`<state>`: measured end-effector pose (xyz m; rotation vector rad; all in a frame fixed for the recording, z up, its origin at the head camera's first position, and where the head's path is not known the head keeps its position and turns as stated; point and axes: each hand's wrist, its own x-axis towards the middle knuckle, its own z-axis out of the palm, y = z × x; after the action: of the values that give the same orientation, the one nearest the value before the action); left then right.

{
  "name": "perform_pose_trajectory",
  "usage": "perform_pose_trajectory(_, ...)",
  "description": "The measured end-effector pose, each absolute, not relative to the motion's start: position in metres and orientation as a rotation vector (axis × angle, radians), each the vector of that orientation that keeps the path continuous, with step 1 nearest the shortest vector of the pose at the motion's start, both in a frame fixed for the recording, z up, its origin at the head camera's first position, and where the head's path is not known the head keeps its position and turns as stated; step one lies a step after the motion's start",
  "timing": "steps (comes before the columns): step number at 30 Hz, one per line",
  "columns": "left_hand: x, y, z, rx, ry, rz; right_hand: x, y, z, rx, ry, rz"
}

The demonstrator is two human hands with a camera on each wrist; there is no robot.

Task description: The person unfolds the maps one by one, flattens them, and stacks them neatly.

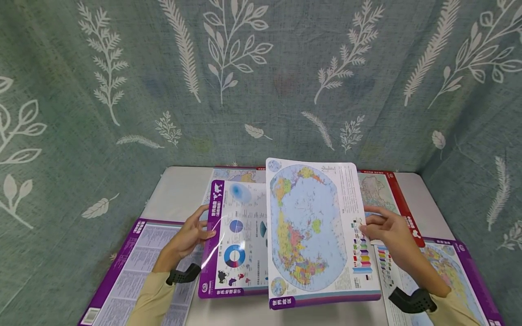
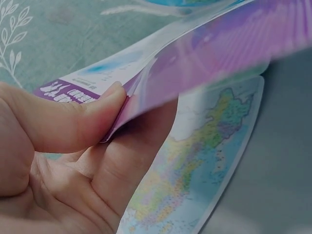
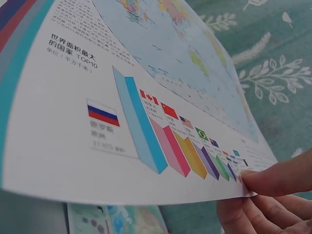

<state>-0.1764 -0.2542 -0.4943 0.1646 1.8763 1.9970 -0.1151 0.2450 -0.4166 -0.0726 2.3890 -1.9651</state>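
Along the left edge of the tabletop (image 1: 183,190), running down past the frame's lower edge, lies a purple-bordered text sheet (image 1: 144,253). Just over its far end, the left hand (image 1: 186,235) pinches the left border of a purple-edged chart sheet (image 1: 236,235), thumb on the printed face and fingers beneath. Beyond that, near the tabletop's far edge, a coloured map sheet (image 1: 242,174) lies partly hidden. Above the middle of the tabletop is the world map sheet (image 1: 311,231), raised and overlapping the chart sheet's right part; whether the two are joined I cannot tell. The right hand (image 1: 387,228) grips its right edge, thumb in front beside the row of flags, the other fingers behind. At the far right corner rests a red-bordered map sheet (image 1: 385,192), and along the right edge, nearer the wearer, a purple-bordered map sheet (image 1: 452,267). Both held sheets look glossy and flexible, and the chart sheet bows in the left wrist view, so a light, flat pinch near mid-edge should avoid creasing. Both hands are best moved evenly, corners lifted well over the sheets lying below so nothing drags or catches.
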Motion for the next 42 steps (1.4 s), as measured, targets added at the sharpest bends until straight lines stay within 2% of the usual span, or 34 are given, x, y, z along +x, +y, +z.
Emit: perform_pose_trajectory(42, -0.220, -0.256, -0.482, 0.165, 1.913, 1.994, -0.132, 0.277, -0.402, -0.006, 2.471, -1.958)
